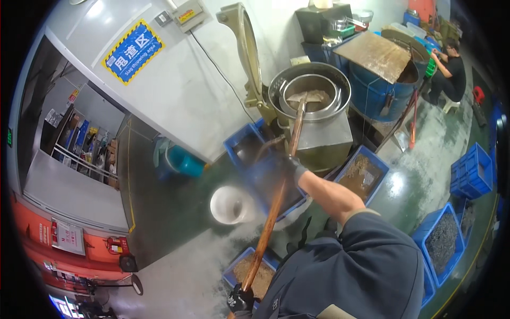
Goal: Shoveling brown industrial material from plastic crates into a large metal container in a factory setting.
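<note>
The right hand (291,168), arm stretched forward, grips a wooden pole (271,220) partway up; the left hand (240,299), low beside the body, closes around its lower part, this wide spacing probably giving leverage. Beyond the right hand, the pole's far end reaches into a metal pot (311,80), whose rim perhaps steadies it.

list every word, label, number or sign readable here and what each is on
Wording is not copied here, only where it stands.
Blue sign, yellow-black border, on the white wall: large characters, readable.
Yellow label on the wall box: too small.
White notice on the orange-red panel: too blurred.
Green sign, far left: too small; mounting unclear.
</note>
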Demonstrator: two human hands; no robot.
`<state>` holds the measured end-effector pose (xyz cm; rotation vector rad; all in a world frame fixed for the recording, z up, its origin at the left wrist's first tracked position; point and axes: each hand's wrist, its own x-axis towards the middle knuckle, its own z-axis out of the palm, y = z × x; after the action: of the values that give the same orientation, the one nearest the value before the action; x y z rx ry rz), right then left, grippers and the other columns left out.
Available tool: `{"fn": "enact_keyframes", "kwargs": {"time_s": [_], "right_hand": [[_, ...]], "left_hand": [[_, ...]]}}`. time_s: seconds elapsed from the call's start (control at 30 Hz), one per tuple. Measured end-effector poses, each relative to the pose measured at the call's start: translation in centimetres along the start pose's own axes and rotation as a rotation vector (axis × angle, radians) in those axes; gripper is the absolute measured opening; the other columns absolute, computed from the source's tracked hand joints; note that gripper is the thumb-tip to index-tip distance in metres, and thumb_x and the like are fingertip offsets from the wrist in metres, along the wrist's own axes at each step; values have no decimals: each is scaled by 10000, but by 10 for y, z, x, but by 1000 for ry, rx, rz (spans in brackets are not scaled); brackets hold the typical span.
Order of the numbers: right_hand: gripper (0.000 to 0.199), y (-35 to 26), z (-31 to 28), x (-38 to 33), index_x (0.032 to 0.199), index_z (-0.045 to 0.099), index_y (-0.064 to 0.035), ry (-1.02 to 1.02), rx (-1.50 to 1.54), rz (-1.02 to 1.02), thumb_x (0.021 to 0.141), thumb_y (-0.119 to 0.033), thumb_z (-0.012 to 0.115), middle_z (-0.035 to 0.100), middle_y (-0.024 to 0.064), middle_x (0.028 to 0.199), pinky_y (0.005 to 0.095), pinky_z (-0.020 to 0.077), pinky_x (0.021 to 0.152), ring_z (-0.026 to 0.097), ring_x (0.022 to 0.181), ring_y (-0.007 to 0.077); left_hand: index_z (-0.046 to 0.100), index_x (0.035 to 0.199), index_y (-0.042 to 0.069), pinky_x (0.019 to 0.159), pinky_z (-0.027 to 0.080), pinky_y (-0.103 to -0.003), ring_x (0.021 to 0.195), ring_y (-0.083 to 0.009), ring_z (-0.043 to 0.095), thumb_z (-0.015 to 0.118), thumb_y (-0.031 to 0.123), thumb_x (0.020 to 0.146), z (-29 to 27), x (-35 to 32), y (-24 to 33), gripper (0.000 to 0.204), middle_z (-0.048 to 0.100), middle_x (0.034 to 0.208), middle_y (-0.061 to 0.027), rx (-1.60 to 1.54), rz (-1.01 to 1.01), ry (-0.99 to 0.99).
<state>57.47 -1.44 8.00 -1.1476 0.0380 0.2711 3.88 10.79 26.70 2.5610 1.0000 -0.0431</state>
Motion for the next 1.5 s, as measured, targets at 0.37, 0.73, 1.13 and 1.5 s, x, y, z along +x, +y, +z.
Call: {"fn": "enact_keyframes", "kwargs": {"time_s": [0.37,0.73,1.13,1.5], "right_hand": [[103,-27,59,-50,830,531,-111,-70,257,251,875,-175,598,522,45,615,344,460,494,529,526,192],[241,-133,9,-156,940,625,-89,-59,758,234,898,-326,620,529,2,660,324,489,569,527,572,169],[217,46,-160,-204,989,557,-79,462,781,368,914,-282,565,627,104,759,439,531,612,630,671,279],[330,116,-208,-107,960,576,-91,530,1137,879,883,-412,577,663,115,878,483,539,745,646,759,306]], "left_hand": [[540,1221,18,692,473,-324,911,-162,593,543,420,938,89,24,-213,492,637,1041,-99,-1253,-397,-230],[670,946,66,661,521,-420,749,-361,664,742,384,766,6,75,-88,373,669,773,-188,-309,163,-530],[642,809,147,603,514,-433,690,-298,659,680,191,716,-51,136,78,110,661,718,-90,679,715,-149],[582,1156,40,665,473,-403,693,-200,593,557,104,822,10,178,372,342,569,757,-40,1201,1350,183]]}}
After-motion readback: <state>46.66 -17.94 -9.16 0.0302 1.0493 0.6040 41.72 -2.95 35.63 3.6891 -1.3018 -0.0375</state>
